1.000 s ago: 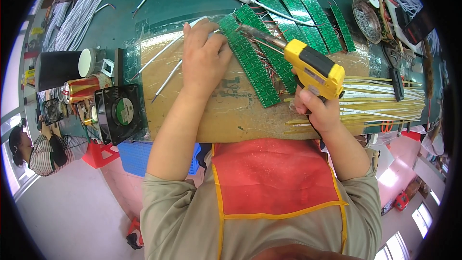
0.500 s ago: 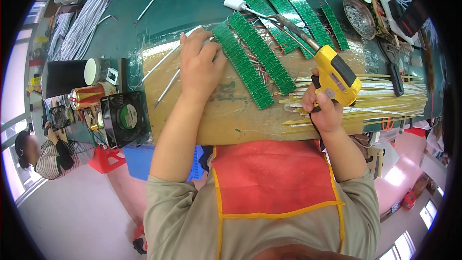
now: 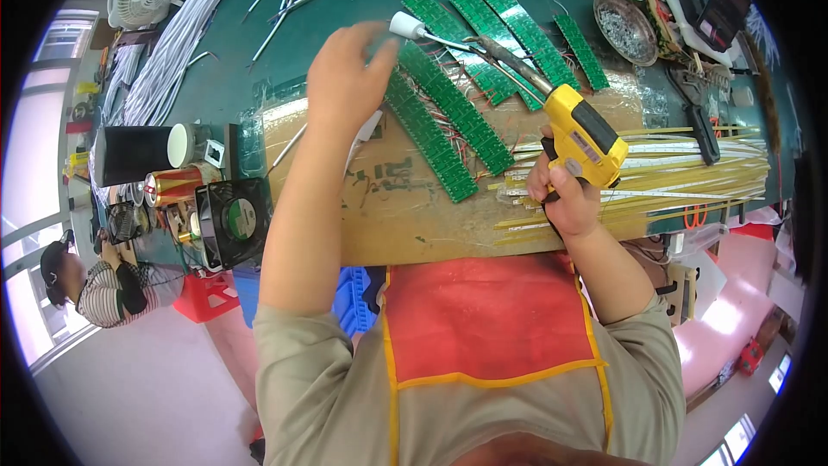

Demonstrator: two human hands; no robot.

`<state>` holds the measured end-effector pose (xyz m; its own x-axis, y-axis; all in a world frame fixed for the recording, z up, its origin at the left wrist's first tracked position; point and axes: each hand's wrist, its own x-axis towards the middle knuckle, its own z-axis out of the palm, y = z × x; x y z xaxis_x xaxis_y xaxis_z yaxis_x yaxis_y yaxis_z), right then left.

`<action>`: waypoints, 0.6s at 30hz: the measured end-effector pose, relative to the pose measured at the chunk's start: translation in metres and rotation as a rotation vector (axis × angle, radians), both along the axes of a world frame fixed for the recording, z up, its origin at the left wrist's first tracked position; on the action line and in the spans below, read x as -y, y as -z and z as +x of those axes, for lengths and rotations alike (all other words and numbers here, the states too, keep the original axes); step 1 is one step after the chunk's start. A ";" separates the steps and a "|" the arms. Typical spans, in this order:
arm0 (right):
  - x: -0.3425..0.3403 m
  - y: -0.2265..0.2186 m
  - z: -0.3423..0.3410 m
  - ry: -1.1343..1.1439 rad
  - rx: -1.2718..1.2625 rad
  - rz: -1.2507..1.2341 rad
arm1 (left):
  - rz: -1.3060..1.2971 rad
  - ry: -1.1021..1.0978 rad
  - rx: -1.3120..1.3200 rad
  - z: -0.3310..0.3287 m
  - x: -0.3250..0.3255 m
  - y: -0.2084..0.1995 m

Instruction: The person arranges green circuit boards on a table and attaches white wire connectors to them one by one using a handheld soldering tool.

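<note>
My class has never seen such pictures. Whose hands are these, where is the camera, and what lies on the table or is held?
No machine here: a person works bare-handed. A wide fisheye camera on the person's head looks down, so straight lines near the picture's rim look bent. The right hand grips a yellow tool. The blurred left hand is beside a white socket; whether they touch is unclear. On the table are green boards, white cables, strips and a black fan.

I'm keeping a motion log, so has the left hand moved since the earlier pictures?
Yes. The left hand has moved forward, farther from the near edge of the brown board.
</note>
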<state>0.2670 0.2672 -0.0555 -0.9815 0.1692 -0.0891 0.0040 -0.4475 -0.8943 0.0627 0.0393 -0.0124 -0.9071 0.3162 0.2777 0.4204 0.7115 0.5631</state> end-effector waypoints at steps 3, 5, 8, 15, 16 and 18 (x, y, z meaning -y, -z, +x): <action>-0.001 0.000 -0.001 -0.012 -0.014 -0.020 | -0.095 -0.013 0.129 -0.024 -0.028 0.008; 0.001 0.000 -0.002 -0.012 -0.017 -0.019 | -0.236 -0.003 0.225 -0.038 -0.036 0.014; -0.002 0.003 -0.002 0.007 -0.011 -0.019 | -0.329 -0.040 0.298 -0.039 -0.050 0.005; 0.001 -0.001 -0.003 0.009 -0.036 -0.037 | -0.104 -0.221 0.302 -0.048 -0.029 0.014; 0.002 -0.002 -0.004 0.002 -0.036 -0.037 | 0.119 -0.277 0.228 -0.054 -0.019 0.017; 0.002 -0.002 -0.004 0.001 -0.034 -0.046 | 0.679 -0.243 0.242 -0.056 0.000 0.004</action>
